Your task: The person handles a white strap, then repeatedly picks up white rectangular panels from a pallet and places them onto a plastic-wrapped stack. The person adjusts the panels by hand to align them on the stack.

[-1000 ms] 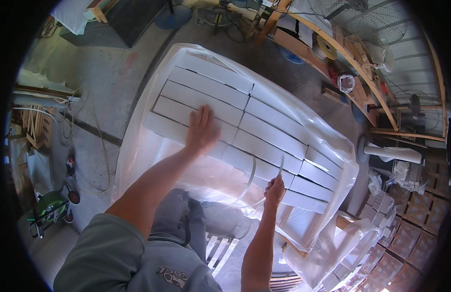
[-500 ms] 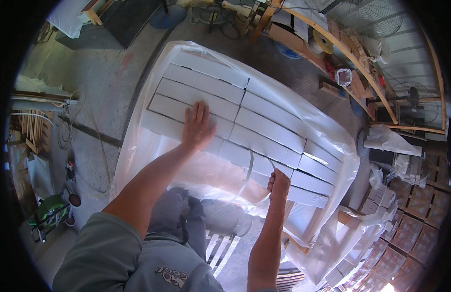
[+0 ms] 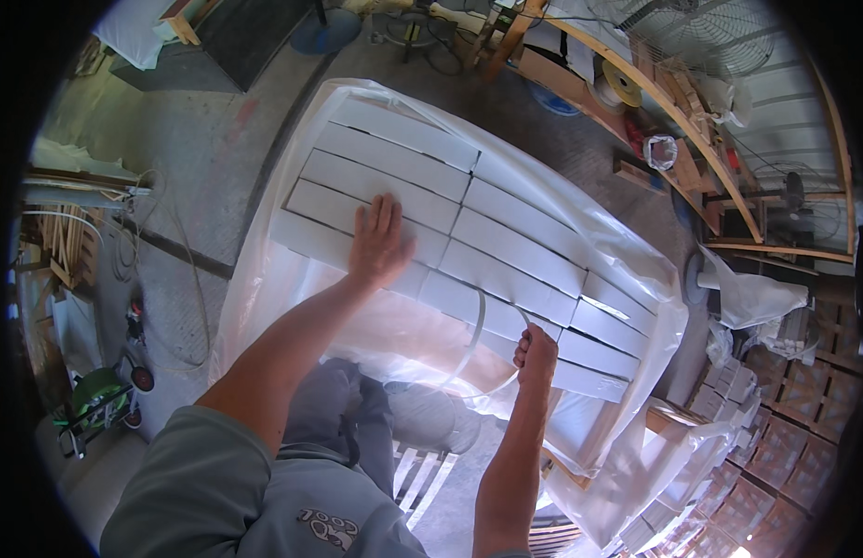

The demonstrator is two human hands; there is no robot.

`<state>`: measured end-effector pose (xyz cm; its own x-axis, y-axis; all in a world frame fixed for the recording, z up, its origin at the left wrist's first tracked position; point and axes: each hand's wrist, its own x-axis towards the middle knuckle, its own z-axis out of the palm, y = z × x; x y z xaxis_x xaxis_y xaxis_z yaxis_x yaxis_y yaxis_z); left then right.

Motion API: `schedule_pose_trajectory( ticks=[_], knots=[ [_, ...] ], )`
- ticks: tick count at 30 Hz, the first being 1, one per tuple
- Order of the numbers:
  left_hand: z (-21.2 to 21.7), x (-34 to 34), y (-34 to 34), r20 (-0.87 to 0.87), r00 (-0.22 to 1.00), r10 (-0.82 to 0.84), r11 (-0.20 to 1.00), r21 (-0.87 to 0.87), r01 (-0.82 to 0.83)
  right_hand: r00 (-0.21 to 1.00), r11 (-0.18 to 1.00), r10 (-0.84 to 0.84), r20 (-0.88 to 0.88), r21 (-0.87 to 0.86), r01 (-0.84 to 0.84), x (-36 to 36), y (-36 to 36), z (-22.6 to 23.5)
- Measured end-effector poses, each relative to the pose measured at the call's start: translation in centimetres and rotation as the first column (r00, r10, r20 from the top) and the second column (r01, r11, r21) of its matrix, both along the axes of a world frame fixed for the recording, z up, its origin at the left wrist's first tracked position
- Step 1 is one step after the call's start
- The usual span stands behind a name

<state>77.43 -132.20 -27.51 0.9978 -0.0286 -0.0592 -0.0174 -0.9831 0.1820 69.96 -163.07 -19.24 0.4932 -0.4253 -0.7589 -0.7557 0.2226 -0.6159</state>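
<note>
A big bundle of long white boxes [image 3: 506, 237] lies stacked in rows inside a clear plastic wrap [image 3: 264, 288]. My left hand [image 3: 380, 244] lies flat, fingers spread, on a box near the bundle's left side. My right hand [image 3: 535, 353] is closed around a white plastic strap [image 3: 473, 339] that loops over the near edge of the bundle. My legs in grey trousers [image 3: 343, 423] stand right below the bundle.
Concrete floor [image 3: 199, 149] lies to the left with cables and a green wheeled tool [image 3: 101, 395]. A curved wooden frame [image 3: 673, 121], a tape roll [image 3: 622, 82] and fans stand at the back right. Stacked brown crates [image 3: 785, 437] and white bags [image 3: 752, 293] fill the right.
My right hand has slid down and back along the bundle's near edge and closed into a fist on the strap. My left hand has stayed flat on the boxes.
</note>
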Motion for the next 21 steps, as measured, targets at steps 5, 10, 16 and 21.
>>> schedule_pose_trajectory(
  ticks=[5, 10, 16, 21],
  knots=[
    [0.1, 0.0, -0.1, 0.002, 1.000, -0.002, 1.000, -0.001, 0.002, 1.000, 0.998, -0.002, 0.002, -0.069, 0.002, 0.1, -0.5, -1.1],
    [-0.1, 0.0, -0.1, 0.013, 1.000, -0.003, 1.000, -0.006, 0.003, 0.998, 0.998, 0.041, -0.047, 0.052, -0.039, 1.5, -1.0, -4.1],
    [-0.2, -0.1, -0.1, 0.028, 1.000, -0.006, 1.000, -0.006, 0.007, 0.988, 0.989, 0.143, -0.061, -0.014, -0.145, 3.1, -0.6, -6.3],
    [0.0, 0.0, -0.1, 0.025, 1.000, -0.011, 1.000, 0.002, 0.011, 0.999, 0.999, 0.017, -0.037, 0.036, -0.016, 0.7, -0.6, -4.3]
  ],
)
